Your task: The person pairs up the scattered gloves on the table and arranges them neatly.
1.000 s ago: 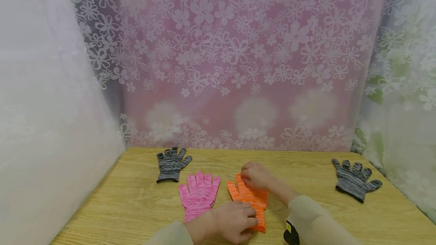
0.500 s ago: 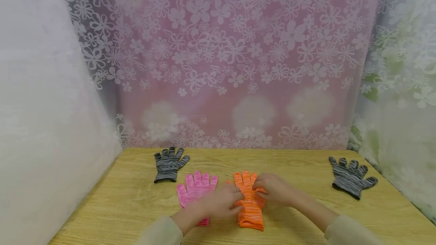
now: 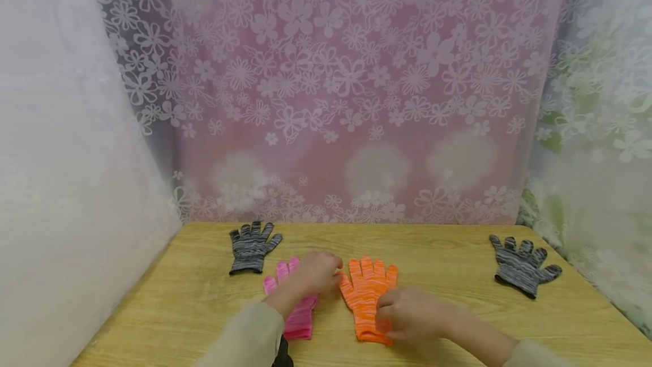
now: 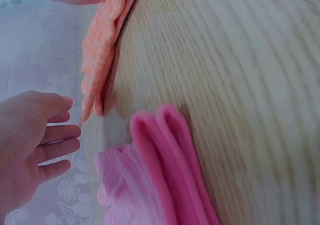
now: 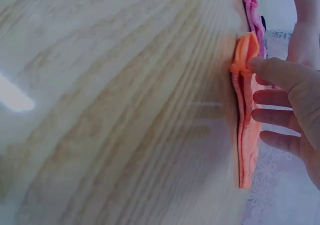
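An orange knit glove (image 3: 365, 302) lies flat on the wooden table, its fingers toward the back and its cuff toward me. Left of it is a pink glove (image 3: 301, 321), partly covered by my left hand (image 3: 317, 272) and forearm. That hand's fingertips are right at the orange glove's thumb tip, with relaxed fingers in the left wrist view. My right hand (image 3: 414, 313) is at the orange glove's right side near the cuff. In the right wrist view its thumb touches the cuff, while the other fingers extend loosely along the orange fabric (image 5: 248, 150).
A grey-black glove (image 3: 251, 249) lies at the back left of the table (image 3: 438, 254). Another grey-black glove (image 3: 523, 268) is at the right. A pink floral curtain (image 3: 356, 101) hangs behind, with pale sheets at both sides.
The orange glove now lies spread, its thumb out to the left. My left hand has moved from its cuff area up to the thumb tip; my right hand has come down from the fingers toward the cuff.
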Motion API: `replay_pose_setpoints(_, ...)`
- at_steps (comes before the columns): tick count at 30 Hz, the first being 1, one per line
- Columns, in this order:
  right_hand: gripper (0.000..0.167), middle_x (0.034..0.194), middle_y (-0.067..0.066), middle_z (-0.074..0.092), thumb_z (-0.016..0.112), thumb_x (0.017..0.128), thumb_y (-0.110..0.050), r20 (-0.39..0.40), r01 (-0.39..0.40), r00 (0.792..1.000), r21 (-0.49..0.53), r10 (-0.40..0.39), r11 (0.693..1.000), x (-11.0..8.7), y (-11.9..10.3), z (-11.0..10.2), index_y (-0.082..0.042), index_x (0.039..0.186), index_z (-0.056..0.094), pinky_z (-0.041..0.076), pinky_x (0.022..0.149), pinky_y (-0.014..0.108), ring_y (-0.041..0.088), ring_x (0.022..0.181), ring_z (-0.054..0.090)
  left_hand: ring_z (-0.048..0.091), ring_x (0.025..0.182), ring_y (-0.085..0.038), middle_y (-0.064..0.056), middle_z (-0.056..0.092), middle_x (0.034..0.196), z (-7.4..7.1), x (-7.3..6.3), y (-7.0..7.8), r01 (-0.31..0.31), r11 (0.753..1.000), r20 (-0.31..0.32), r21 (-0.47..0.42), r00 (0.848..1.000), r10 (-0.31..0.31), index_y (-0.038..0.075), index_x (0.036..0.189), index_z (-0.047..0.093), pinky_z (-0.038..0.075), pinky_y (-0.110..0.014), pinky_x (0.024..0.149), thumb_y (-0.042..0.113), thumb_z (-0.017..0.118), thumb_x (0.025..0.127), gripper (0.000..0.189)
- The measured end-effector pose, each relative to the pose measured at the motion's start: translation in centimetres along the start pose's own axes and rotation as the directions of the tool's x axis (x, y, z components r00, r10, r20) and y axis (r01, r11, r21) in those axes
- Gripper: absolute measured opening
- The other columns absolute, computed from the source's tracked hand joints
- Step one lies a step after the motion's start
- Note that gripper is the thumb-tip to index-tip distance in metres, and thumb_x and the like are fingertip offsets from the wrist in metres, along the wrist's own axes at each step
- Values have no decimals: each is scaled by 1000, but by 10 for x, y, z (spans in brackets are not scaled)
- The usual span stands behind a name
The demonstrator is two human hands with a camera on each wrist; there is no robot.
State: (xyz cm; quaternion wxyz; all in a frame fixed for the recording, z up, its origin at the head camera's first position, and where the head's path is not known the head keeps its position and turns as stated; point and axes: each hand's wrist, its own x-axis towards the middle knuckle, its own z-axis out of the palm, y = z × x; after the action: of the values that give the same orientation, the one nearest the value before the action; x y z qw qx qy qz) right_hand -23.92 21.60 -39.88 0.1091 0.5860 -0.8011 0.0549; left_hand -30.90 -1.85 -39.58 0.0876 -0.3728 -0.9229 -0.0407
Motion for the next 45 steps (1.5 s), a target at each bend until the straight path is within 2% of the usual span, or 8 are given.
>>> replay_pose_setpoints(6,9,87,-12,57,71,78,-27,21,22,1000,-52,-21,998,-2,-2,6,-24,82,64,39,65,9,-4,74,50,60,77,-11,0,67,93,7,11,8,102,994,90,-29,991,-99,11,100,68,46,-25,65,19,63,86,17)
replay_pose_setpoints(13,6,90,-11,57,71,80,-26,24,23,999,-15,-23,1000,-3,-3,9,-24,83,66,39,66,9,-4,77,51,62,88,-14,1,67,95,12,16,12,138,990,97,-40,986,-134,12,99,69,47,-27,74,13,62,83,16)
replay_pose_setpoints(17,4,90,-11,57,69,81,-25,30,21,999,-11,-21,1000,-2,-3,11,-23,83,66,39,66,9,-4,77,51,52,66,-8,5,58,71,14,18,13,159,985,102,-62,983,-152,12,76,65,42,-23,61,9,63,81,6)
replay_pose_setpoints(20,3,91,-11,57,69,81,-24,36,15,999,-9,-15,1000,-2,-3,11,-23,84,67,39,67,10,-3,78,52,34,54,-9,5,39,58,14,19,14,171,983,106,-70,981,-163,13,59,51,31,-24,52,7,63,80,25)
replay_pose_setpoints(22,4,91,-11,57,69,82,-25,41,9,999,-6,-9,1000,-3,-3,11,-23,85,67,40,67,11,-3,79,52,30,53,-10,4,34,57,14,20,13,167,983,92,-71,983,-160,14,56,44,30,-24,52,6,63,80,31)
replay_pose_setpoints(29,7,93,-11,58,70,81,-25,45,1,999,9,-1,1000,-4,-2,10,-23,87,67,40,69,11,-3,81,52,50,63,-10,3,54,68,16,24,14,154,987,33,-50,988,-153,13,71,58,41,-26,59,9,64,81,13)
replay_pose_setpoints(34,7,93,-10,58,70,80,-25,48,-6,999,27,5,1000,-3,-2,8,-22,87,68,39,70,11,-3,81,52,59,70,-15,1,60,73,19,27,15,156,987,28,42,987,-158,13,80,63,46,-28,61,10,64,82,3)
replay_pose_setpoints(45,6,91,-11,55,70,80,-24,66,-29,997,31,27,999,-3,-2,8,-23,84,66,38,67,10,-4,76,49,61,72,-18,0,62,72,23,30,19,140,970,26,198,989,-148,14,72,63,48,-32,62,12,67,79,8)
